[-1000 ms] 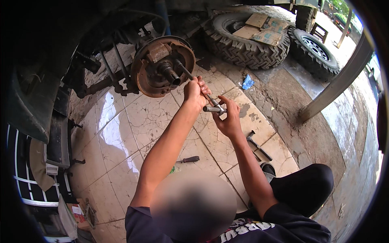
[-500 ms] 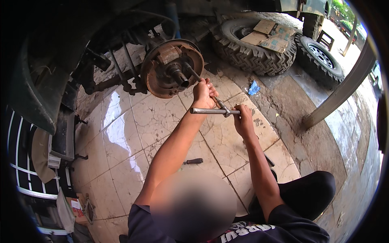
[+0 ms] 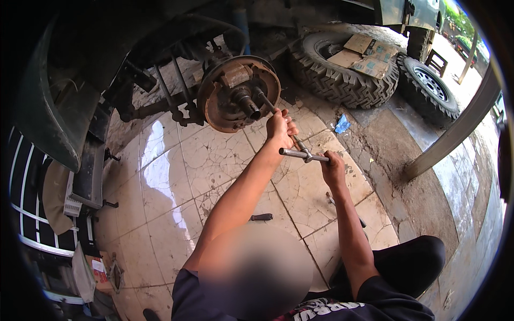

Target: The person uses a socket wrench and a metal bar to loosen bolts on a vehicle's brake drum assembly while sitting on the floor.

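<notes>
A sliding T-handle socket wrench (image 3: 301, 144) runs from a rusty brake drum assembly (image 3: 214, 101) down toward me. My left hand (image 3: 281, 128) is wrapped around its long shaft, close to the brake assembly. At the near end, my right hand (image 3: 333, 167) grips the right end of the crossbar (image 3: 292, 153), with the fingers curled. The socket end of the shaft meets the face of the assembly, just right of the protruding hub spindle (image 3: 247, 104); what it fits onto is too small to make out.
On the tiled floor (image 3: 160, 214) lies a dark-handled tool (image 3: 262, 217). A large tyre (image 3: 348, 85) carrying cardboard (image 3: 369, 56) and a smaller wheel (image 3: 428, 83) lie at the far right. A slanted post (image 3: 455, 134) stands on the right. Dark vehicle bodywork (image 3: 59, 117) overhangs the left.
The wrench's crossbar has turned a little, its free end swinging rightward in view. My right hand has moved slightly with it. The whole view has shifted slightly; my left hand keeps its hold.
</notes>
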`<state>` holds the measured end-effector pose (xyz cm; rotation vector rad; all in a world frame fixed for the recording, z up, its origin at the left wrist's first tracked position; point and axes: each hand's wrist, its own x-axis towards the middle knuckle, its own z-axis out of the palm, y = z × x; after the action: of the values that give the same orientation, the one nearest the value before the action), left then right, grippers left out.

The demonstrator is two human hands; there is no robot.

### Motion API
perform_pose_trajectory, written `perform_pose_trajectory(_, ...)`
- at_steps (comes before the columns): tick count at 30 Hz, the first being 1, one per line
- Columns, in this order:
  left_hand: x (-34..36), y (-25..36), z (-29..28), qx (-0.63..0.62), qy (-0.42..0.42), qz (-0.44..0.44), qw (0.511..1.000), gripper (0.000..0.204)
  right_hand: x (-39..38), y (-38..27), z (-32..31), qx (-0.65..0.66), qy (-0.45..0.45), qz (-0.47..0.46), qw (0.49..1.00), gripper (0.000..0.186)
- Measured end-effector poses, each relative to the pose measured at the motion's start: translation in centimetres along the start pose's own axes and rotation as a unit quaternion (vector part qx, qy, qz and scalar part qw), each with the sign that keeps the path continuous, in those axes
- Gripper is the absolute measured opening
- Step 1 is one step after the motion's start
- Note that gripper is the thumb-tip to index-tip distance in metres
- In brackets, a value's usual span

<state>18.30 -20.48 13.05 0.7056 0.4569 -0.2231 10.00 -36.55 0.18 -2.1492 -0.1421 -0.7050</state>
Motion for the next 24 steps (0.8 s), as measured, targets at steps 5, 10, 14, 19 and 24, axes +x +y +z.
perform_pose_trajectory(5, -0.2, -0.1, -0.3, -0.001, -0.015, -0.003, 1.0, 0.028, 2.2, -2.6, -1.4, 0.02, -0.035, -0.012, 0.999, 0.033)
perform_pose_trajectory(10, 0.4, 0.0, -1.6, -0.026, -0.074, -0.033, 0.996, 0.03, 7.0, -4.3, -6.2, -0.093, -0.068, -0.151, 0.982, 0.031)
perform_pose_trajectory(14, -0.2, 1.5, -1.3, 0.064, -0.19, -0.084, 0.976, 0.034, 12.0, -6.8, -10.6, -0.181, -0.129, -0.247, 0.943, 0.031)
perform_pose_trajectory(19, 0.1, 2.1, -0.8, 0.036, -0.144, -0.098, 0.984, 0.036, 14.3, -13.6, -12.3, -0.314, -0.179, -0.337, 0.869, 0.009)
perform_pose_trajectory(24, 0.2, 1.0, 0.4, -0.018, -0.005, -0.055, 0.998, 0.038, 13.9, -16.1, -11.8, -0.36, -0.143, -0.41, 0.825, 0.035)
